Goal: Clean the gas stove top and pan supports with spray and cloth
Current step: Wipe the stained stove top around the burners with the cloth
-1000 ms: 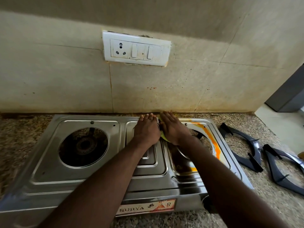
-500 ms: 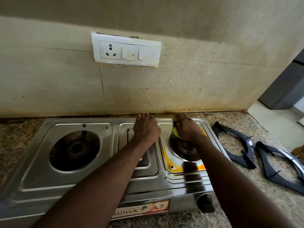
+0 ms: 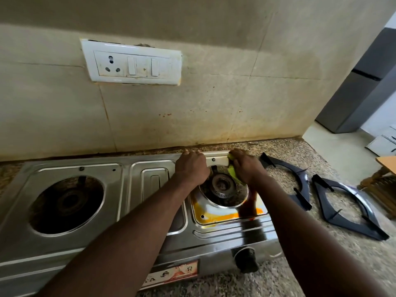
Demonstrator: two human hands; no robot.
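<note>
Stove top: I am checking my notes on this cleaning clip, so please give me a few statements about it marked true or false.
1. The right hand holds a green cloth beside the right burner. True.
2. Both pan supports sit on the stove. False: they lie on the counter, right of the stove.
3. Orange residue lies on the stove in front of the right burner. True.
4. The left hand holds a spray bottle. False: it rests on the stove and holds nothing.
</note>
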